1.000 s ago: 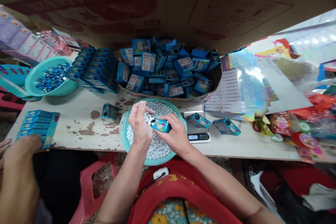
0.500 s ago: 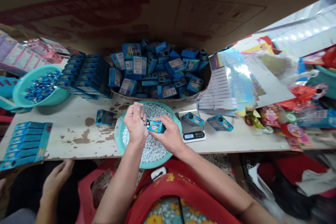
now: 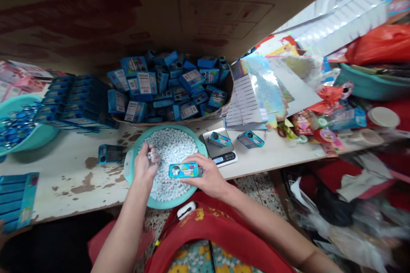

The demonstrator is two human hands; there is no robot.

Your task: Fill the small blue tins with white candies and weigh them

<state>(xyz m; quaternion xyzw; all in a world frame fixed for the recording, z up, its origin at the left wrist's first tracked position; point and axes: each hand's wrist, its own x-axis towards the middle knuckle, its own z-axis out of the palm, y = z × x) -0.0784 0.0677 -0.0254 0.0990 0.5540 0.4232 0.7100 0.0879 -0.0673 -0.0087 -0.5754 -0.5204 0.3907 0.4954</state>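
Note:
My right hand [image 3: 208,175] grips a small blue candy box [image 3: 182,170] over a turquoise basin [image 3: 129,166]. A round hole shows at the box's left end, with white pieces in it. The basin is filled with small white candies [image 3: 173,145]. My left hand [image 3: 144,164] is at the basin's left side, its curled fingers closed on a few white candies [image 3: 153,155]. Right of the basin stands a digital scale [image 3: 221,159] bearing one blue box [image 3: 219,139]. Another blue box [image 3: 251,139] lies beside the scale.
Behind the basin, a cut-down carton [image 3: 179,123] holds many blue boxes. Stacked blue boxes [image 3: 80,102] and a bowl of blue wrapped pieces [image 3: 41,138] stand left. A large cardboard box [image 3: 160,17] overhangs. Shiny sheets [image 3: 259,89] lie right.
My left hand has moved away from the box and down to the candies at the left. The box in my right hand has shifted slightly left and down. The view has turned right.

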